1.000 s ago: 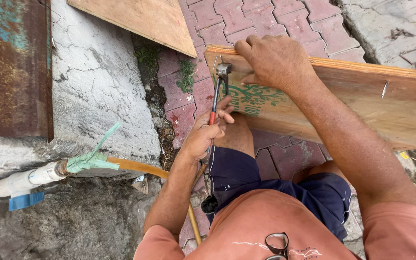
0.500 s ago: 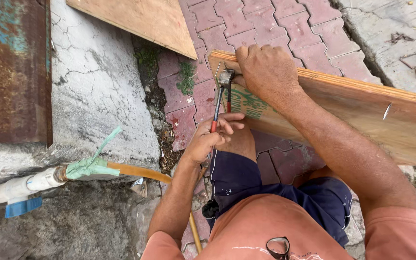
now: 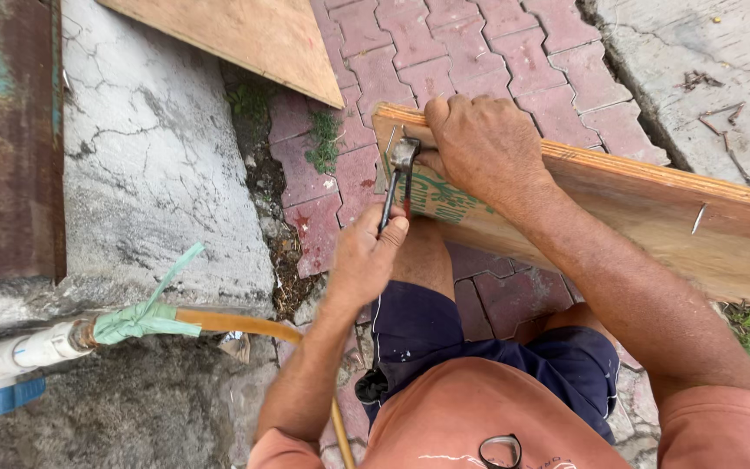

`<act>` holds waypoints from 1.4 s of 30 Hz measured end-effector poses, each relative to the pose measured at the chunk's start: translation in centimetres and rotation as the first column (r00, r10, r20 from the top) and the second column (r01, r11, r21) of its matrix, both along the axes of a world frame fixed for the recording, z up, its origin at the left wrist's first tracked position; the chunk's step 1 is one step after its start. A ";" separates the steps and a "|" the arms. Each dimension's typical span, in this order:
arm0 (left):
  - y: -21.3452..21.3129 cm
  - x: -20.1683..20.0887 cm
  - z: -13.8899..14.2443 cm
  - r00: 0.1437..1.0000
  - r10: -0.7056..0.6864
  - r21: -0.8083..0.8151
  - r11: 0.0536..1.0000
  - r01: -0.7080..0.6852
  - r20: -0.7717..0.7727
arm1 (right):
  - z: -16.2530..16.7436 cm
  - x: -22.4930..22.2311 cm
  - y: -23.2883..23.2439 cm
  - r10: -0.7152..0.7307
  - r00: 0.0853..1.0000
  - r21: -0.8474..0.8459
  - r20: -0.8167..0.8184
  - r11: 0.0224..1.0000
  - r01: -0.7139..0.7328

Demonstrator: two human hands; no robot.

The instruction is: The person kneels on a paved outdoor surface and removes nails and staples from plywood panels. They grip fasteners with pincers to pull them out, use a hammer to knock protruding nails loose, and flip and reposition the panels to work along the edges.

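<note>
Plywood board [image 3: 618, 217] gripped by right hand [image 3: 483, 148]; left hand [image 3: 366, 256] clenches steel hammer [image 3: 399, 174].

Below me I see reddish interlocking paving bricks [image 3: 488, 52] with weeds [image 3: 327, 139] in the joints, and cracked grey concrete [image 3: 149, 174] to the left beside a rusty metal panel [image 3: 6, 148]. Flat daylight; a white pipe [image 3: 19, 352] joins an orange hose [image 3: 236, 323] with green tape

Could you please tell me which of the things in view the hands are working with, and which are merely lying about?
In use:
left hand
hammer
right hand
wooden board

Lying about:
second board
pipe
orange hose
green rag
rusty metal panel
</note>
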State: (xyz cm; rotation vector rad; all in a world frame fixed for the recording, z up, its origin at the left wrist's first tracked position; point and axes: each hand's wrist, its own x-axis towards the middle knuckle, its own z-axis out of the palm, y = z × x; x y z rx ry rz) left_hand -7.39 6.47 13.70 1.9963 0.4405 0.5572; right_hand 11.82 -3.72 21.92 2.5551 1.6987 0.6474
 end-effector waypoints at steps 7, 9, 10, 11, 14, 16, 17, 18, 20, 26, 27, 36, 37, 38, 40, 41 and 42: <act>1.6 0.3 -1.1 0.996 -0.051 -0.561 0.828 0.003 -0.070 | 0.0 0.4 0.2 0.025 0.999 0.034 -0.025 0.999 -0.024; 0.6 1.1 -2.9 0.998 0.029 -0.463 0.885 -0.052 -0.057 | -0.2 1.1 0.2 0.021 1.000 0.030 -0.017 0.999 -0.021; 0.1 1.8 -4.0 0.998 0.064 -0.333 0.941 -0.061 -0.001 | -0.2 1.5 0.2 0.019 1.000 0.017 -0.005 1.000 -0.019; -0.2 2.5 -5.1 0.994 0.088 -0.196 0.978 -0.074 0.061 | -0.2 1.9 0.3 0.014 1.000 0.005 0.009 1.000 -0.014; -0.7 4.3 -7.9 0.974 0.076 -0.099 0.993 -0.056 0.213 | -0.4 2.9 0.6 0.014 1.000 0.016 -0.021 1.000 -0.013; -0.8 5.1 -8.8 0.976 0.084 -0.136 0.989 -0.057 0.199 | -0.5 3.3 0.8 0.010 1.000 0.016 -0.021 1.000 -0.010; -0.8 5.3 -8.9 0.978 0.086 -0.152 0.987 -0.057 0.190 | -0.5 3.3 0.9 0.006 1.000 0.019 -0.024 1.000 -0.006; -0.9 5.4 -8.7 0.977 0.092 -0.187 0.981 -0.056 0.194 | -0.5 3.3 1.0 0.001 1.000 0.029 -0.024 1.000 0.000; -1.1 5.5 -7.7 0.970 0.106 -0.249 0.967 -0.050 0.218 | -0.3 3.3 1.2 -0.009 1.000 0.058 -0.009 0.998 0.009; -0.9 3.7 -2.6 0.994 0.045 -0.602 0.798 0.025 0.102 | 0.2 2.9 1.4 -0.001 1.000 0.036 0.019 0.999 0.000; -0.8 3.5 -2.0 0.993 0.044 -0.606 0.795 0.030 0.108 | 0.2 2.9 1.3 0.005 1.000 0.041 0.027 0.999 -0.006; -1.7 5.1 -6.8 0.960 0.065 -0.371 0.928 0.042 0.271 | -0.5 3.5 1.1 -0.028 0.999 0.008 -0.019 1.000 0.029; -1.8 5.6 -7.7 0.960 0.084 -0.371 0.929 0.022 0.266 | -0.5 3.6 1.2 -0.035 0.999 0.030 -0.011 0.999 0.035; -2.0 6.0 -8.5 0.960 0.110 -0.376 0.927 -0.006 0.256 | -0.5 3.5 1.3 -0.035 0.999 0.046 -0.007 0.998 0.035; -2.3 6.4 -10.0 0.952 0.144 -0.361 0.932 -0.038 0.269 | -0.3 3.3 1.5 -0.042 0.998 -0.012 -0.040 0.999 0.041; -2.3 6.8 -10.8 0.947 0.150 -0.353 0.935 -0.042 0.285 | -0.2 3.3 1.5 -0.056 0.997 -0.039 -0.046 0.998 0.054; -2.3 7.1 -11.6 0.947 0.167 -0.284 0.955 -0.085 0.276 | -0.1 3.2 1.6 -0.044 0.998 -0.017 -0.050 0.999 0.044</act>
